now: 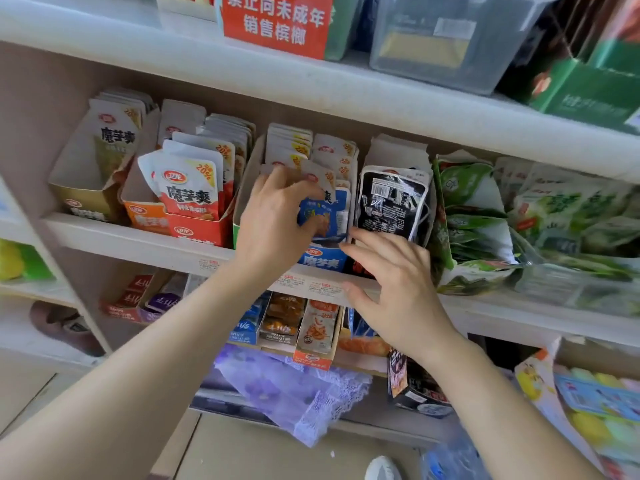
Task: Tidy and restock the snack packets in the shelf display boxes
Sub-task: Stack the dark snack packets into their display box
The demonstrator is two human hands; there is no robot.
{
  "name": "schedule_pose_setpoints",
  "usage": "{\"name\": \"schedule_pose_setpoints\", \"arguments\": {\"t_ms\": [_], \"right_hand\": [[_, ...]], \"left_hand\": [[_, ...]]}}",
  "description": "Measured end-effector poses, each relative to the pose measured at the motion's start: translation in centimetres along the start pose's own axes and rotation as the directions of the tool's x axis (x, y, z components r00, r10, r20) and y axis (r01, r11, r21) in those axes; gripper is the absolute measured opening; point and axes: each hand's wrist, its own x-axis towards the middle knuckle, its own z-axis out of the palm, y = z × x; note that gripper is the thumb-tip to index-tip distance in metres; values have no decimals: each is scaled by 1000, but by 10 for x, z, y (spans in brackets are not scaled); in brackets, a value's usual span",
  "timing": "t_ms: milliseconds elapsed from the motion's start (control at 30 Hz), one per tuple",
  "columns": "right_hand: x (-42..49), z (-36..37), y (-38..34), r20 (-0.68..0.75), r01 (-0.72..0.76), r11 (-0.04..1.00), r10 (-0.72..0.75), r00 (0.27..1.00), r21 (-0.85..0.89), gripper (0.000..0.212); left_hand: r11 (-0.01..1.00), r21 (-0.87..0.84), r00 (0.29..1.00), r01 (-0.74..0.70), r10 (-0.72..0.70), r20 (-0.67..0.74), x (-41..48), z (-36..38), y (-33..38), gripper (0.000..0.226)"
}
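Blue-and-white packets (330, 209) stand upright; left hand (273, 220) seemingly pinches one, right hand (398, 285) fingers spread loose.

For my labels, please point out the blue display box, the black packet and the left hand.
blue display box (322, 260), head view, printed front panel.
black packet (393, 202), head view, its middle.
left hand (273, 216), head view, back of hand.

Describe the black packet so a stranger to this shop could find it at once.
Find the middle shelf with its row of open snack boxes. Look just right of the blue box that the left hand reaches into. The black packet stands there, the only one showing its barcode side; its neighbours are white, blue or green.
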Motion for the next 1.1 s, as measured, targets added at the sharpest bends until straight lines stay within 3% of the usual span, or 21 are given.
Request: {"name": "schedule_pose_setpoints", "arguments": {"t_ms": [67,200,300,467,700,800,867,900,967,1100], "right_hand": [[-1,-1,2,14,12,1000,-12,1000,-4,46],[-5,-3,6,2,32,999,-32,999,13,46],[-8,-8,9,-112,24,999,-19,994,43,41],[-18,-17,21,-251,-48,999,43,967,-14,36],[-24,-20,23,-175,16,995,1,984,97,35],[-37,-39,34,-426,-45,994,82,901,98,17],[-50,-57,48,-544,-198,976,213,812,86,15],[-57,-64,55,-534,-291,953,288,795,82,18],[-69,-70,68,-381,-443,893,436,815,73,34],[-75,-65,84,-23,-498,867,497,867,-23,78]], "left_hand": [[997,-33,997,-76,76,12,-9,-2,-2,14],[988,60,981,-145,136,137,-32,-6,3,37],[952,231,965,-202,153,213,-35,-7,7,48],[918,342,932,-199,69,356,-29,1,5,64],[944,290,966,-156,85,245,-35,7,9,45],[954,238,980,-183,158,119,-39,6,15,39],[952,186,970,-244,243,31,-39,4,24,34],[946,146,956,-291,292,13,-40,5,29,32],[921,69,923,-385,381,58,-42,11,36,36],[900,15,883,-436,424,201,-52,28,43,49]]}}
